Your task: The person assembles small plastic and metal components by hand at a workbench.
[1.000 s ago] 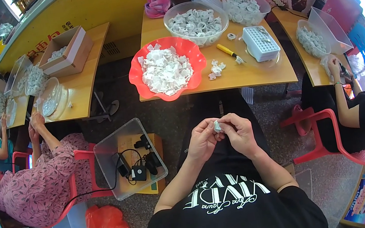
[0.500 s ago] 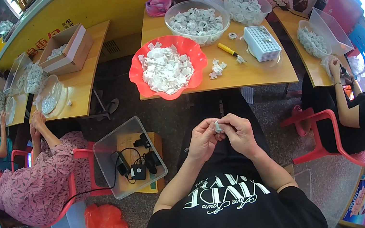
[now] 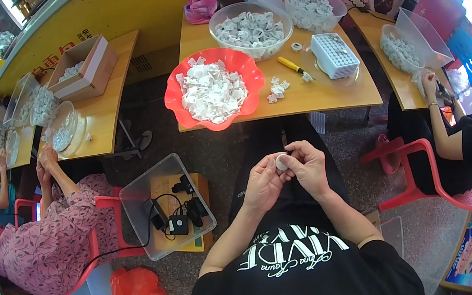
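- Bench (image 3: 327, 93): wooden, ahead of the person's knees, well apart from both hands.
- Red bowl (image 3: 237, 65): on the bench's left part, heaped with small white pieces.
- Clear bowl (image 3: 250, 26): behind the red bowl, holding white rings.
- White tray (image 3: 333, 54): on the bench's right part, with a yellow-handled tool (image 3: 292, 65) just beside it.
- Left hand (image 3: 262, 182): over the lap, fingers closed on the small white piece (image 3: 281, 162).
- Right hand (image 3: 309, 166): touching the left, fingers pinching the same piece from the other side.
- Small white piece: between both hands' fingertips, above the lap.
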Demonstrator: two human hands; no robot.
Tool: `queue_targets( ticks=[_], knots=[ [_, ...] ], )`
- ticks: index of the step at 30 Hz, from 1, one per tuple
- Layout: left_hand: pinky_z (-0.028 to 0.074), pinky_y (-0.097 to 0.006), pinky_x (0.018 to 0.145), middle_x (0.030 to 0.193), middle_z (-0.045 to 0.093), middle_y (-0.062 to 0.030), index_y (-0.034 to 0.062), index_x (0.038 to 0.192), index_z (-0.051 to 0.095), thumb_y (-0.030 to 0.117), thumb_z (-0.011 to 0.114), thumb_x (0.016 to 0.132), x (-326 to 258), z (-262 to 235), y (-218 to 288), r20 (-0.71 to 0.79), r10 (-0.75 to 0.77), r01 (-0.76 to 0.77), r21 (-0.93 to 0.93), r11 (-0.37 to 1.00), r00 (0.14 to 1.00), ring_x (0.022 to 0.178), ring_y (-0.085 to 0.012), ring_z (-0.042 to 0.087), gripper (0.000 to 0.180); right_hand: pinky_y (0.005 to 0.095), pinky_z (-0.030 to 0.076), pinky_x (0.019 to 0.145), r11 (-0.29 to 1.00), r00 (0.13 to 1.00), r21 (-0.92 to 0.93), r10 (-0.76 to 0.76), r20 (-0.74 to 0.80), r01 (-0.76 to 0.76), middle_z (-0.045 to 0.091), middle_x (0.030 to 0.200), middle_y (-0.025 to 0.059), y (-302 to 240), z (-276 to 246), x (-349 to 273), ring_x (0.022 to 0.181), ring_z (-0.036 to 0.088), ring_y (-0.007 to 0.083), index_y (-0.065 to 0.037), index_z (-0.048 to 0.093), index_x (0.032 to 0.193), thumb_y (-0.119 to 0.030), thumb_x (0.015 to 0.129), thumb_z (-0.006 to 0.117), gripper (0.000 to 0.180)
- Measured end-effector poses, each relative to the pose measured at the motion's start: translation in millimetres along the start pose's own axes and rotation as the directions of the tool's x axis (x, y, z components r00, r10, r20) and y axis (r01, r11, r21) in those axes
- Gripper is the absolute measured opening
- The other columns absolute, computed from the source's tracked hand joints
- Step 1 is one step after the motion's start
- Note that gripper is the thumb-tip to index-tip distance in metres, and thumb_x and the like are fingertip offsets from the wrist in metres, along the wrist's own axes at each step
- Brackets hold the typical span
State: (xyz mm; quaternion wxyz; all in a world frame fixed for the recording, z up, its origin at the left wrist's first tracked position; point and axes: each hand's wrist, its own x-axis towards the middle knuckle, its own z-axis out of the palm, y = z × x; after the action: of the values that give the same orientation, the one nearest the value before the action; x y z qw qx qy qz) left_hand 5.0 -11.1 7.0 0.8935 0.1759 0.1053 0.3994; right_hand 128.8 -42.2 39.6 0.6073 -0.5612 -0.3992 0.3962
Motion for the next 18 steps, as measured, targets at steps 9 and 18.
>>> queue_targets(
  ticks=[9,18],
  knots=[
    [0.050,-0.024,0.075,0.100,0.063,-0.0092,-0.0038,0.116,0.057,0.007,0.049,0.096,4,0,3,-0.116,0.062,-0.042,0.169,0.985,0.991,0.083,-0.0136,0.061,0.025,0.0194,0.048,0.061,0.966,0.994,0.238,0.089,0.060,-0.101,0.059,0.075,0.0016,2,-10,-6,0.067,0.058,0.0054,0.001,0.062,0.102,0.002,0.088,0.060,0.015],
    [0.050,-0.022,0.070,0.105,0.064,-0.0081,-0.0015,0.123,0.056,0.004,0.051,0.094,0,-3,-7,-0.152,0.190,-0.132,0.326,0.936,0.970,0.080,-0.0098,0.059,0.030,0.0190,0.049,0.067,0.986,0.985,-0.094,-0.127,0.115,0.138,0.062,0.084,0.0013,3,-7,-11,0.075,0.060,0.0059,0.002,0.063,0.100,0.007,0.084,0.061,0.017]
  ],
)
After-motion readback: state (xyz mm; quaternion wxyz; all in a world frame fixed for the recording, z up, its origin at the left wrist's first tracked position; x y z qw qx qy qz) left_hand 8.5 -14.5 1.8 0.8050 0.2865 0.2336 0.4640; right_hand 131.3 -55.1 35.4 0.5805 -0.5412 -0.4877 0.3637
